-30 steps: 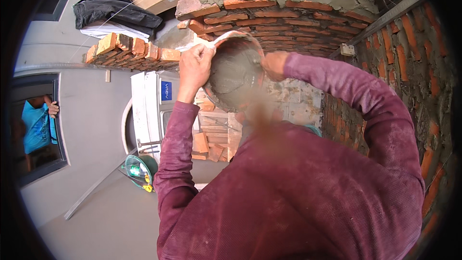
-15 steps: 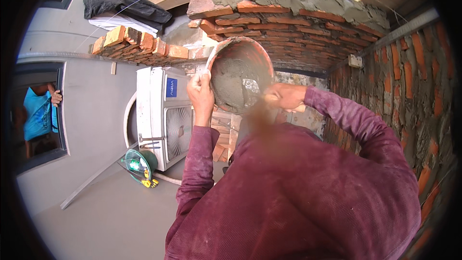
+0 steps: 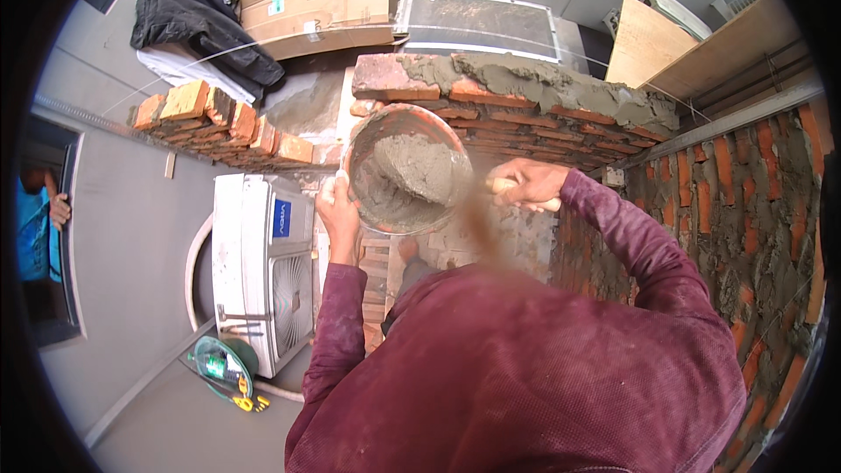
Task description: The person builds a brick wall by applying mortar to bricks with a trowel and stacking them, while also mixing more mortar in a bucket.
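My left hand [image 3: 338, 217] grips the near left rim of a round mortar bucket [image 3: 358, 142], thumb over the edge. Grey wet mortar [image 3: 372, 201] coats its inside and lies in the bottom. In my right hand [image 3: 536, 182] is the wooden handle of a trowel [image 3: 499, 186], held at the bucket's right side. A thick heap of mortar [image 3: 419, 166] covers the trowel's blade, which lies over the bucket's mouth. A brown blur near the camera hides part of the right rim and the trowel's neck.
Ahead runs a brick wall [image 3: 517, 114] topped with wet mortar; a lower stepped brick wall [image 3: 241, 136] stands left. A mortar-smeared brick wall [image 3: 718, 210] rises right. Left are an air-conditioner unit [image 3: 245, 271], a green bucket of tools [image 3: 223, 363] and a person [image 3: 39, 228] at a window.
The trowel's blade, partly bare and down in the mortar before, now carries a heap of it. My view has shifted, showing more beyond the front wall. My left hand keeps hold of the bucket.
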`<state>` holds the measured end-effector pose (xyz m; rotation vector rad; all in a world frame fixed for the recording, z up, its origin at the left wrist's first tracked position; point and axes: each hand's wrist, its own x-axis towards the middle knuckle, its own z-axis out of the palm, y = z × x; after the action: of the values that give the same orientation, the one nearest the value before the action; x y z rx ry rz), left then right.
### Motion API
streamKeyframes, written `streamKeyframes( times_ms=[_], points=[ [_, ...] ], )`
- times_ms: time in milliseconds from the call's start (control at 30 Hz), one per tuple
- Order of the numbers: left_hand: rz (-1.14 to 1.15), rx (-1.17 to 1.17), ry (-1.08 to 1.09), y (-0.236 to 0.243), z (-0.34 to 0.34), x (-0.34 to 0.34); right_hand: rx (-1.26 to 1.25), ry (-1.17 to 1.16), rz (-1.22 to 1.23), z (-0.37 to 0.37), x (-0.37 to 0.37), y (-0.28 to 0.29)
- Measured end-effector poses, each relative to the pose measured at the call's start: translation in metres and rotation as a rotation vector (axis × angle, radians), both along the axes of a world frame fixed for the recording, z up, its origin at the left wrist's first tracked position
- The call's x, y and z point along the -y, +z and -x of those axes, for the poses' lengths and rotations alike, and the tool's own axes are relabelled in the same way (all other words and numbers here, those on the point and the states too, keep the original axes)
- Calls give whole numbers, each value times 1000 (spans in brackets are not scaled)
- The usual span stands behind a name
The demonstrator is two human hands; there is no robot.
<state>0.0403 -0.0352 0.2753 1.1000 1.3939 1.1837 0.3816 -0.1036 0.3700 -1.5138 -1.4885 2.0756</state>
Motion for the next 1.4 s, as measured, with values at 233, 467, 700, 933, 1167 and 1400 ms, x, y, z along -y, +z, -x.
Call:
streamKeyframes(
  times_ms=[233,467,700,933,1167,1400],
  points=[
    [85,-25,-81,-10,19,-31,488,48,-649,-27,-85,29],
    [132,-54,-164,-15,27,-38,1327,58,-1149,-22,-100,0],
    [56,-98,-256,-54,36,-54,1133,-285,-1080,10,-44,6],
    [71,-132,-332,-53,22,-63,972,-387,-700,42,-33,-64],
    [129,-126,-341,-46,32,-64,990,-491,-601,-19,1,-87],
    [-19,-299,-382,-20,32,-66,1082,-390,-697,-20,67,-44]
  ],
)
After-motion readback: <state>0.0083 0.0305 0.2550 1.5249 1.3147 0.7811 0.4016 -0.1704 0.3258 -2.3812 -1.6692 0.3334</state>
